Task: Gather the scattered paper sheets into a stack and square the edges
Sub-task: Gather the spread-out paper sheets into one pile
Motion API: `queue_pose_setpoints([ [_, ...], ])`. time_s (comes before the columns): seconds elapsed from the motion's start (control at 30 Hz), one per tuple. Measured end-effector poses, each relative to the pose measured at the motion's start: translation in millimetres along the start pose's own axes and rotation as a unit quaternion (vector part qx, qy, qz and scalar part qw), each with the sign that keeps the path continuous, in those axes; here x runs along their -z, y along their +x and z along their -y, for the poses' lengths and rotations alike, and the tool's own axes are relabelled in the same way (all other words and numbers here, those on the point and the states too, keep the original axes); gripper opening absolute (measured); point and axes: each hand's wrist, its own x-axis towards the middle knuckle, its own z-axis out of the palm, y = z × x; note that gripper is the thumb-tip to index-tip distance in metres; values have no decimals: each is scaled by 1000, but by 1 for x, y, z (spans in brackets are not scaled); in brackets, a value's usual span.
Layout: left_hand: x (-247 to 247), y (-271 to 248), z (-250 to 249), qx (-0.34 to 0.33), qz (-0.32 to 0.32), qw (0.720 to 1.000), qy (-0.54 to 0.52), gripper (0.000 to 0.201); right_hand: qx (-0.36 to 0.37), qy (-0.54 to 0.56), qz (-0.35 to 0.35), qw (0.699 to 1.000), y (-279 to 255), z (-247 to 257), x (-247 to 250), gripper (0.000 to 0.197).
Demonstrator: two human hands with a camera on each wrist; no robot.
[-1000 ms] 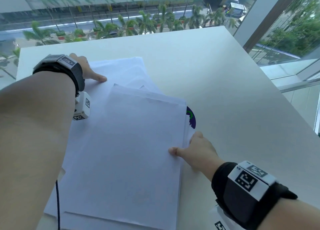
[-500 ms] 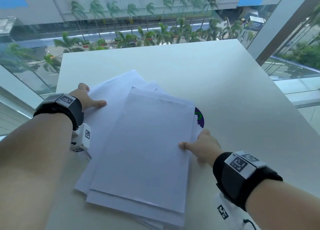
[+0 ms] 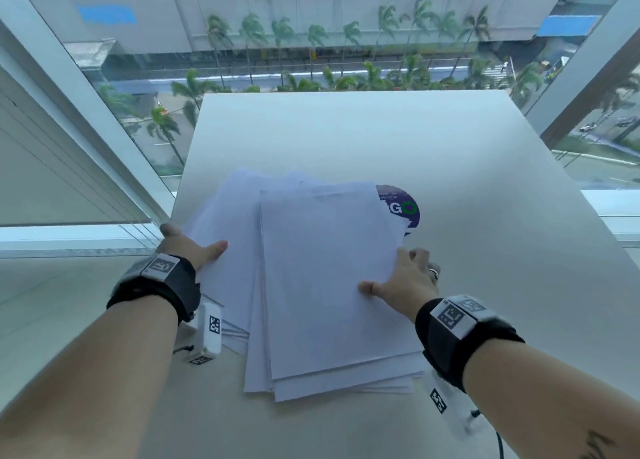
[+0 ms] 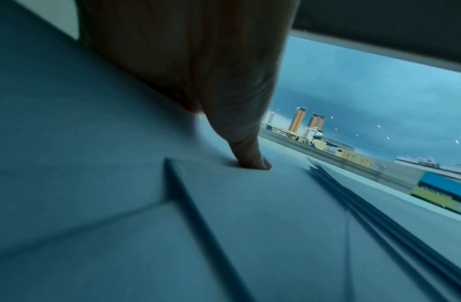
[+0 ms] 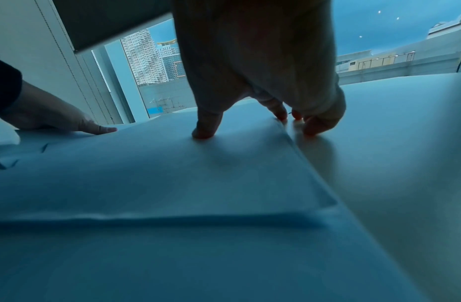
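A loose pile of white paper sheets (image 3: pixel 325 285) lies fanned on the white table (image 3: pixel 363 136), its edges uneven. My left hand (image 3: pixel 188 244) holds the pile's left edge with the thumb (image 4: pixel 251 161) pressed on top; its fingers are hidden under the sheets. At the pile's right edge my right hand (image 3: pixel 405 275) has its thumb (image 5: pixel 205 130) on the top sheet (image 5: pixel 172 173), and its curled fingertips (image 5: pixel 312 126) touch the table against that edge. The right wrist view also shows the left hand (image 5: pixel 69 120) lying low on the paper.
A round purple sticker (image 3: pixel 403 206) with green letters lies on the table, partly under the pile's far right corner. The table's left edge runs just beside my left hand. Window glass and frames stand on the left, far and right sides.
The pile has slid toward me and its sheets have drawn closer together. My left hand moved nearer along the left edge, and more of the purple sticker shows.
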Motion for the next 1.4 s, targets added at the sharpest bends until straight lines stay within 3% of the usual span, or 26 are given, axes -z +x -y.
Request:
queue_pose_setpoints([
  [0.3, -3, -73, 47, 81, 6, 996, 32, 97, 53, -1, 13, 999, -9, -17, -10, 100],
  [0.43, -4, -92, 60, 30, 75, 981, 174, 72, 66, -4, 13, 998, -14, -22, -5, 89],
  [0.63, -16, -121, 79, 7, 120, 964, 237, 72, 9, -20, 6, 1000, -29, -41, 3, 81],
  [0.77, -22, -140, 85, 8, 118, 974, 193, 74, -54, -18, 6, 998, -28, -53, 12, 89],
  [1.0, -25, -161, 88, 39, 107, 990, 86, 75, -93, -11, 15, 995, -33, -56, 13, 92],
  [1.17, -18, -157, 98, 35, -27, 997, 59, 71, -114, 88, 9, 990, -31, -60, 14, 74],
  [1.3, -16, -151, 96, 43, -9, 999, -6, 73, -116, 112, 15, 987, -38, -58, 4, 67],
  [1.4, -16, -152, 88, 44, 53, 994, -84, 77, -79, 76, 44, 993, -52, -47, -8, 58],
])
